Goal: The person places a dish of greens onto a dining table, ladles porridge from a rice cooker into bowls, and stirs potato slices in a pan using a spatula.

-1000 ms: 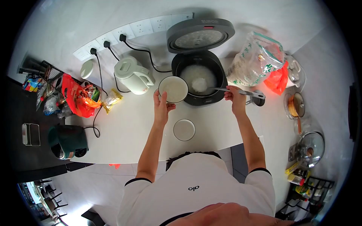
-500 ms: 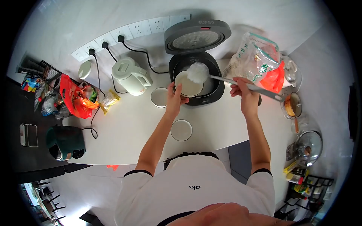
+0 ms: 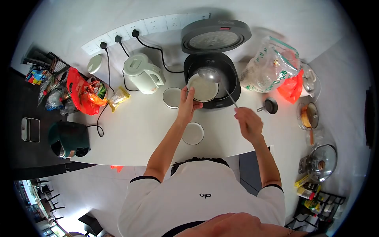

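Note:
My left hand (image 3: 187,106) grips the rim of a pale bowl (image 3: 203,91), tilted slightly over the front left of the open rice cooker (image 3: 233,85). White food, which looks like rice, lies in the bowl. My right hand (image 3: 249,123) is closed round the handle of a metal ladle (image 3: 209,74), whose head is over the bowl's far edge. Behind the bowl stands the cooker's raised lid (image 3: 216,36). Two more bowls rest on the counter: one (image 3: 172,97) left of my left hand, another (image 3: 193,133) nearer my body.
A pale green kettle (image 3: 143,75) stands left of the cooker. To the right are a clear plastic bag (image 3: 268,65), a red bag (image 3: 291,87) and a small dark pan (image 3: 270,105). A dark green appliance (image 3: 73,138) sits at the left end of the counter (image 3: 134,138).
The ladle has tipped and its white load has left it. My right hand has moved down and left. The small dark pan now shows fully. The whole view has shifted slightly.

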The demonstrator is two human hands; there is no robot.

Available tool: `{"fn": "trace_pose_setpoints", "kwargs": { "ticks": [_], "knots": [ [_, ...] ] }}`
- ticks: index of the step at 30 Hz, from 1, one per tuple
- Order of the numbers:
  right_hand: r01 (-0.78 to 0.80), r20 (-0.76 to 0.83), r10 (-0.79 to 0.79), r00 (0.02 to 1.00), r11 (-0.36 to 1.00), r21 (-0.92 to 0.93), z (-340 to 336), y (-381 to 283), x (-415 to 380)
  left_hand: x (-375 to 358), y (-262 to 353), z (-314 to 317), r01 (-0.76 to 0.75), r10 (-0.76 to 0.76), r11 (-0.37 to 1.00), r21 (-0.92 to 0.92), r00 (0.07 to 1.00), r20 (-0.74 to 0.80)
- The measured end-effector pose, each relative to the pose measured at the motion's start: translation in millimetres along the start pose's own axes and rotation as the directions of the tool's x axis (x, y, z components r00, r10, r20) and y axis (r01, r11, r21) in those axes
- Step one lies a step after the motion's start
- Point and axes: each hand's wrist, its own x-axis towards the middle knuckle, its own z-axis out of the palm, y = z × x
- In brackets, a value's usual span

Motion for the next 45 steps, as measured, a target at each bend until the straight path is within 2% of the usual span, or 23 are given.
{"fn": "trace_pose_setpoints", "kwargs": {
  "ticks": [1,2,3,5,6,9,11,14,17,18,21,24,27,30,33,34,36,43,45],
  "knots": [
    [-0.368,0.0,0.378,0.926,0.901,0.228,0,-6,-4,-1,1,-1,-0.006,0.006,1.0,-0.002,1.0,-0.003],
    [-0.482,-0.084,0.588,0.804,0.728,0.488,4,-6,0,-1,1,-2,-0.006,0.006,1.0,-0.005,1.0,-0.007],
    [-0.498,-0.09,0.774,0.627,0.487,0.717,8,-7,8,-2,0,-5,-0.005,0.005,1.0,-0.008,1.0,-0.014],
    [-0.426,-0.014,0.909,0.418,0.209,0.881,5,15,14,-7,0,-10,-0.012,0.012,1.0,-0.017,0.999,-0.04],
    [-0.387,0.054,0.929,0.366,0.099,0.917,4,30,10,-12,1,-13,-0.021,0.02,1.0,-0.021,0.998,-0.057],
    [-0.364,0.056,0.939,0.34,0.077,0.928,14,59,3,-27,4,-29,-0.055,0.053,0.998,-0.009,0.991,-0.125],
    [-0.45,-0.014,0.895,0.446,0.238,0.861,25,71,-1,-42,5,-48,-0.072,0.074,0.997,0.015,0.982,-0.174],
    [-0.615,-0.053,0.798,0.6,0.503,0.608,49,99,-15,-67,6,-80,-0.083,0.1,0.994,0.073,0.96,-0.263],
    [-0.428,-0.084,0.506,0.859,0.797,0.426,70,125,-30,-93,3,-108,-0.089,0.134,0.987,0.133,0.918,-0.373],
    [-0.462,0.001,0.475,0.88,0.855,0.238,67,124,-29,-100,-2,-120,-0.095,0.149,0.984,0.15,0.904,-0.402],
    [-0.318,0.064,0.313,0.948,0.941,0.117,71,119,-26,-116,-26,-158,-0.112,0.179,0.98,0.167,0.865,-0.469],
    [-0.359,0.194,0.351,0.916,0.933,0.004,70,114,-26,-132,-47,-184,-0.082,0.168,0.98,0.182,0.832,-0.529],
    [-0.575,0.33,0.529,0.782,0.816,0.057,68,109,-31,-142,-65,-199,-0.056,0.145,0.984,0.169,0.798,-0.584],
    [-0.395,0.315,0.387,0.867,0.918,-0.039,56,92,-28,-149,-79,-208,-0.031,0.129,0.987,0.16,0.751,-0.648],
    [-0.492,0.324,0.448,0.833,0.868,0.063,43,83,-24,-154,-87,-212,0.01,0.123,0.983,0.182,0.702,-0.702],
    [-0.447,0.289,0.411,0.865,0.892,0.069,42,85,-24,-154,-88,-212,0.026,0.124,0.981,0.194,0.687,-0.716],
    [-0.355,0.219,0.331,0.918,0.932,0.076,42,94,-20,-156,-89,-213,0.021,0.155,0.972,0.234,0.691,-0.706],
    [-0.367,0.099,0.365,0.926,0.93,0.004,55,130,-16,-157,-87,-208,0.036,0.178,0.958,0.285,0.705,-0.687],
    [-0.419,0.076,0.413,0.907,0.903,0.095,63,144,-24,-157,-89,-216,0.037,0.179,0.956,0.292,0.714,-0.677]
  ]
}}
